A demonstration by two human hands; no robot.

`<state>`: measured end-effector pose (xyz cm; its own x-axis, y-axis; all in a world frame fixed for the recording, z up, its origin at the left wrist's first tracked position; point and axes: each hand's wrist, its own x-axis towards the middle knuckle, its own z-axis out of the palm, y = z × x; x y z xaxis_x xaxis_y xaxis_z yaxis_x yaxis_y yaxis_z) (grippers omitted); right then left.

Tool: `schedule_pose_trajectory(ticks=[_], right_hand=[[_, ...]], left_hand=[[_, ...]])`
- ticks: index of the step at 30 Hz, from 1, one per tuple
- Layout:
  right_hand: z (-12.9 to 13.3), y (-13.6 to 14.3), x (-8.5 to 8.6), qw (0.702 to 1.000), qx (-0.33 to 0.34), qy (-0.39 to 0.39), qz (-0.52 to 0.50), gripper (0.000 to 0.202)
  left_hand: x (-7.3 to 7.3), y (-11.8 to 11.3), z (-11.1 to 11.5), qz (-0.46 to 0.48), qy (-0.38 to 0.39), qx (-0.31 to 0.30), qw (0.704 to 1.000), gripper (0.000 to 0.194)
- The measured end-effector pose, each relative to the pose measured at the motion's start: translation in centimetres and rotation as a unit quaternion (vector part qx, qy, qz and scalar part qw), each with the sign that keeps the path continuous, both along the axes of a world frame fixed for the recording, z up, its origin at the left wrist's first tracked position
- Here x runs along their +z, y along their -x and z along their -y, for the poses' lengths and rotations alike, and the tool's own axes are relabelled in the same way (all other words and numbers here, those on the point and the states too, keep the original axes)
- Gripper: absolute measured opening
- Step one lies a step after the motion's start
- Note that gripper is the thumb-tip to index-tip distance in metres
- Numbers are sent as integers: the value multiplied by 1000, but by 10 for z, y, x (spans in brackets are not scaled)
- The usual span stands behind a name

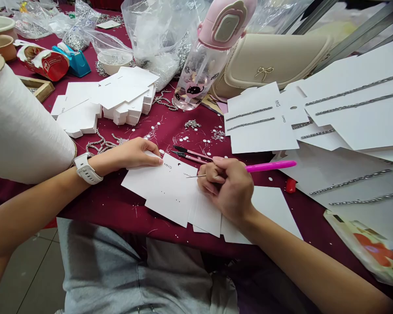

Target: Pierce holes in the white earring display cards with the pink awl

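Note:
My left hand (pixel 142 152) pinches the upper left edge of a white card (pixel 160 198), thumb on top; some fingers are hidden. The card is printed MNG and has small pierced holes. In my right hand (pixel 227 185) is an awl with a pink handle (pixel 271 166). Its thin metal needle points left, over or against the card's right part; I cannot tell whether it touches. More white cards lie under my right hand and wrist. Just beyond the card are black-handled tweezers (pixel 191 155), partly hidden by my right hand.
Stacked cards (pixel 127 87) stand at the back left beside a big white thread spool (pixel 26 117). A pink-lidded bottle (pixel 196 69) and beige bag (pixel 275 61) stand behind. Cards with silver chains (pixel 258 117) pile up at right. Loose chain (pixel 101 141) and beads (pixel 192 124) lie on the cloth.

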<state>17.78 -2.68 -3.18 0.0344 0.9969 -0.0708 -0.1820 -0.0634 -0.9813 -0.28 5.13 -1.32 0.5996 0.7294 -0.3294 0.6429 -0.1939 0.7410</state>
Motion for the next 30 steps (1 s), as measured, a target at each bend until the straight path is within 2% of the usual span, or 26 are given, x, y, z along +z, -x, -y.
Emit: schedule_pose_trajectory(ticks=[4,10,22,26,30], right_hand=[[-5,-4,-4,999,-16,28,32,40],[-4,0,-6,998,-31,25,39,40],[1,4,-12,984,15,-73,159,39],[1,4,-10,989,10,-53,137,39],[0,0,-7,998,-26,-24,51,41]], left_hand=[[1,1,0,6,19,11,1000,27],[2,0,0,15,33,21,999,25],[6,0,0,11,26,8,1000,20],[5,1,0,18,25,8,999,22],[1,1,-1,19,18,11,1000,24]])
